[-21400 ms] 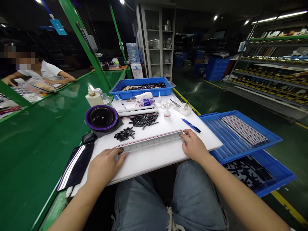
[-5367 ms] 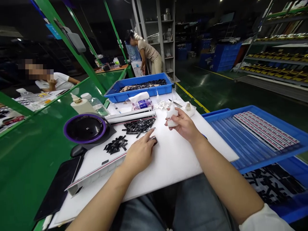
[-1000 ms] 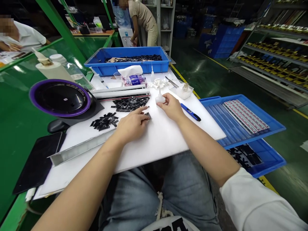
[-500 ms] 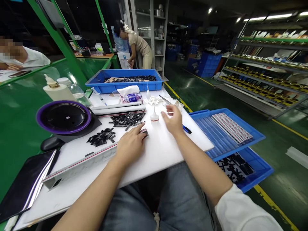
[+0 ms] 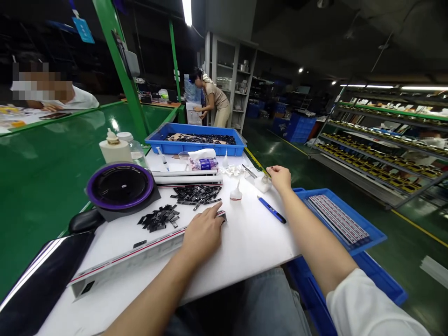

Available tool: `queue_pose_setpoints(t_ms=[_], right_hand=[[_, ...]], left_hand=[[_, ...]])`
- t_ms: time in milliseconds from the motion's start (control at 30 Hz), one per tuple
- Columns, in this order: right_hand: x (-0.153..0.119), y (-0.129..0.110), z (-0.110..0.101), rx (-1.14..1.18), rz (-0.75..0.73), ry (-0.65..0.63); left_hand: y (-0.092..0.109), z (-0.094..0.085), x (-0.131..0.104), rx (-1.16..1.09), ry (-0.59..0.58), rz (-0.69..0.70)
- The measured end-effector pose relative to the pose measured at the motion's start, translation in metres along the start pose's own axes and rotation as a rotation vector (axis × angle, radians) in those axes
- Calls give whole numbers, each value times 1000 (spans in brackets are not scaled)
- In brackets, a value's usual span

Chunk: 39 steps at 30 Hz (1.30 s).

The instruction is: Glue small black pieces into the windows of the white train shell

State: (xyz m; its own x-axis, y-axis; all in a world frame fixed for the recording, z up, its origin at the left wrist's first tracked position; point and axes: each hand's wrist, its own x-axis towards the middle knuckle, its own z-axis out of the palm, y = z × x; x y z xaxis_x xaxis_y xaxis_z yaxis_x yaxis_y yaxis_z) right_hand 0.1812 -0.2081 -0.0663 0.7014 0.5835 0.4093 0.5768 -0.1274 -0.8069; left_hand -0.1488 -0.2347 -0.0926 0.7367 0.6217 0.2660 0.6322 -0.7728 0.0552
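Note:
My left hand [image 5: 205, 228] lies over the far end of a long white rail [image 5: 133, 255] with a red stripe. Its index finger is stretched out along the top and the other fingers close around the rail's end. Out at the table's right edge, my right hand [image 5: 281, 178] has its thumb and fingertips drawn together; what is between them is too small to tell. Just left of those fingertips stands a small whitish container [image 5: 262, 183]. A blue utility knife [image 5: 271, 210] and a small pointed-tip bottle [image 5: 236, 192] lie between my hands.
Small black pieces [image 5: 159, 218] form two piles beside the rail, near a purple-rimmed round dish [image 5: 121, 185]. Behind are more rails [image 5: 185, 179], a tissue pack [image 5: 203, 163] and a blue bin [image 5: 196, 148]. Blue trays [image 5: 376, 238] sit at the right. Two other people are farther off.
My right hand has moved right, away from the pointed-tip bottle to the small container, and its fingers have closed together. The left hand stays on the rail. My view has tilted up.

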Motion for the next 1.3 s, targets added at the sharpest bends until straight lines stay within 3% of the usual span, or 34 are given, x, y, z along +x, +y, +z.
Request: queue_pose_setpoints(t_ms=[133, 200, 300, 367, 467, 567, 633, 733, 1300], right_hand=[[-1, -12, -6, 4, -10, 49], [-6, -19, -16, 38, -19, 142], [-32, -32, -30, 113, -12, 342], [-63, -41, -32, 220, 30, 390], [-123, -52, -21, 519, 141, 273], [-173, -60, -2, 617, 165, 77], [-192, -64, 7, 614, 162, -15], [-201, -68, 12, 549, 135, -69], [-202, -69, 18, 472, 108, -117]], left_hand=[[1, -1, 0, -17, -22, -7], [2, -1, 1, -22, -25, -14], [2, -2, 1, -36, -31, -23], [2, -2, 1, -49, -34, -23], [3, -3, 0, -59, -29, -18], [3, -3, 0, -44, -17, -21], [3, -3, 0, -34, -7, -12], [3, -2, -1, -30, 1, 2], [2, 1, 0, 12, 27, 22]])
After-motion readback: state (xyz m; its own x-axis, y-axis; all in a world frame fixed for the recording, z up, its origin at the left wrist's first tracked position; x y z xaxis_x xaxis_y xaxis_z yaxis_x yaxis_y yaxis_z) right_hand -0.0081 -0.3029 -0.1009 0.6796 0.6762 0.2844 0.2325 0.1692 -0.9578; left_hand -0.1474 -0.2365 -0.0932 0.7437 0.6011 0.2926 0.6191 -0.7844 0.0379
